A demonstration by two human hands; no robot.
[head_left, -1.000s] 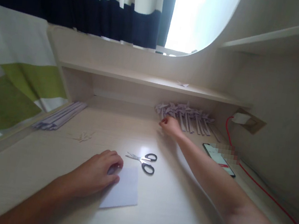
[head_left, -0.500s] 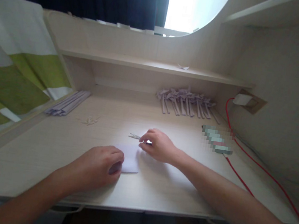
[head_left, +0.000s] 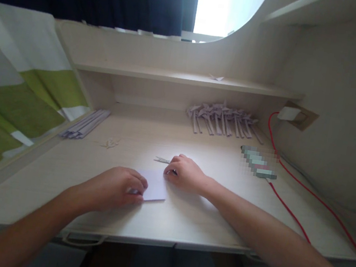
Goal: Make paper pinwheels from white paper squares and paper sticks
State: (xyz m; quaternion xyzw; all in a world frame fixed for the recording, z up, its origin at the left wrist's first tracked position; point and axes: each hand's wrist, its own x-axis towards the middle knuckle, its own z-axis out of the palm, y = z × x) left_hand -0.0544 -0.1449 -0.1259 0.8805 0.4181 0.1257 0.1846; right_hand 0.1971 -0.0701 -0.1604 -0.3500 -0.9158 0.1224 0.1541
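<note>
The right hand (head_left: 185, 174) lies curled over the scissors (head_left: 161, 160), fingers closed on the handles, only the blade tips showing out to its left. The left hand (head_left: 112, 188) presses flat, fingers bent, on the sheet of paper (head_left: 155, 186) near the middle of the tabletop (head_left: 212, 219), a little toward its front edge. To do this well, the left hand should keep the sheet pinned until the scissors are lifted clear, and the right should seat thumb and fingers fully in the loops before raising the blades, keeping the tips away from the other hand. Along the back edge sits a row of folded paper pieces (head_left: 223, 120); a bundle of paper strips (head_left: 85, 124) lies at the left edge, a red cable (head_left: 287, 208) runs along the right. Compared with half a second ago, the right hand has settled lower over the scissors and the left has barely shifted.
</note>
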